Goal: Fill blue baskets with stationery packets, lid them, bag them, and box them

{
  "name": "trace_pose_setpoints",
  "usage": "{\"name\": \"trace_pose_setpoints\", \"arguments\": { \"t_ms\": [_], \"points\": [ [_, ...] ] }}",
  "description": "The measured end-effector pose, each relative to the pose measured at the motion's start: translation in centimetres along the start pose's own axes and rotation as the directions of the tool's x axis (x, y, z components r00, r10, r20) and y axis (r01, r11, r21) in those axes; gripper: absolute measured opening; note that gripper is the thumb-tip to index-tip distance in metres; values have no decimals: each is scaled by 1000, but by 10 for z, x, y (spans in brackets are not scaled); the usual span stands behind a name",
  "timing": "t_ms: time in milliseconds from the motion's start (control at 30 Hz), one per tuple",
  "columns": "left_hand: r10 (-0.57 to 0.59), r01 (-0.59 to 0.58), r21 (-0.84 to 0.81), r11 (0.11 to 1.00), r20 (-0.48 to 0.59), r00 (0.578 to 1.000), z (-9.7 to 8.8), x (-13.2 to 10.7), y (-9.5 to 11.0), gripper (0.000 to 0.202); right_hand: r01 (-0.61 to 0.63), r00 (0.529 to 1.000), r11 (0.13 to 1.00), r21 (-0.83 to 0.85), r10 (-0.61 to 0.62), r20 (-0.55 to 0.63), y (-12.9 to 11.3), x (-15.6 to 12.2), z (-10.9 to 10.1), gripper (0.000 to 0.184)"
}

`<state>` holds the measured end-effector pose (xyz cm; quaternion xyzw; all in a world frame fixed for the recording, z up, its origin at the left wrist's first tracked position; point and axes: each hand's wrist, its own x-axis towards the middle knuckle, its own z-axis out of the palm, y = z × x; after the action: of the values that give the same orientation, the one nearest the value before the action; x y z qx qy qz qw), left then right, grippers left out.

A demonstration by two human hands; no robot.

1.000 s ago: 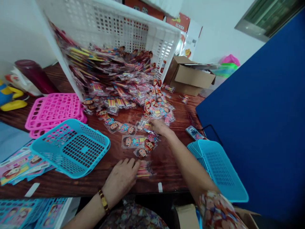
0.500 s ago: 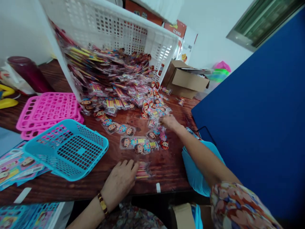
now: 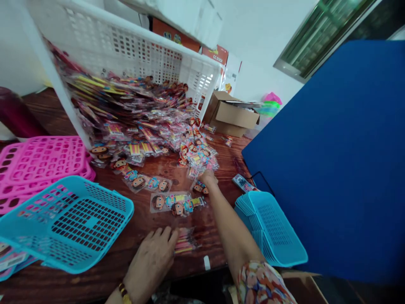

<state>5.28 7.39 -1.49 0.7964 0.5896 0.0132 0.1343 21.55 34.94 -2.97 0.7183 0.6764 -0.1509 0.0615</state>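
Small clear packets with cartoon-doll pictures (image 3: 179,202) lie flat on the dark wooden table. My left hand (image 3: 155,257) rests near the front edge, fingers bent over the end of a stack of striped plastic packets (image 3: 185,241), whose other end sticks out to the right. Farther out, my right hand (image 3: 209,179) is closed, fingers pointing down at the lower edge of a loose heap of doll packets (image 3: 198,154). Its fingertips are hidden, so what they hold does not show. My right forearm covers part of the table.
A white crate (image 3: 133,40), tipped on its side, spills packets behind. At left sit a blue basket (image 3: 122,211) and pink baskets (image 3: 47,158). Nested blue baskets (image 3: 275,228) stand at right, by a blue panel (image 3: 316,160). A cardboard box (image 3: 234,118) stands behind.
The view has swung right, so things appear farther left. My right hand has come nearer to me, from beside the heap to its lower edge. My left hand stays at the striped packets.
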Motion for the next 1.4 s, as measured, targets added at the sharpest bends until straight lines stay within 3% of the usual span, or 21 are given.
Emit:
{"name": "trace_pose_setpoints", "arguments": {
  "t_ms": [267,367,533,600,733,833,933,1100,1300,1400],
  "points": [
    [-6,6,21,1000,-6,1000,9,-1,-1,55,-41,999,999,0,41,-7,2,-6,-8,68],
    [-8,8,24,1000,1,1000,10,0,-1,56,-33,999,999,20,32,14,3,-10,-6,59],
    [-15,15,35,999,4,1000,10,0,-1,57,75,995,994,74,-70,-65,5,-29,0,46],
    [-15,15,36,999,0,1000,9,0,0,55,91,994,990,107,-84,-70,15,-29,-10,42],
    [-9,9,31,999,4,1000,4,1,-1,54,68,993,983,169,-50,-109,44,-3,-50,45],
    [-4,4,33,999,17,1000,3,0,-1,53,50,998,980,192,-42,-50,60,10,-65,37],
    [-6,5,34,999,22,1000,6,-2,-1,55,60,996,981,182,-70,52,62,5,-49,24],
    [-10,10,35,999,-3,1000,12,0,-2,58,33,996,998,48,-36,82,52,-16,-15,44],
    [-22,22,37,999,-11,1000,12,-2,-2,58,124,991,992,-1,-124,52,49,-37,-3,50],
    [-13,13,17,1000,-25,1000,10,-2,0,57,111,992,994,9,-111,53,51,-40,-2,47]
  ]
}}
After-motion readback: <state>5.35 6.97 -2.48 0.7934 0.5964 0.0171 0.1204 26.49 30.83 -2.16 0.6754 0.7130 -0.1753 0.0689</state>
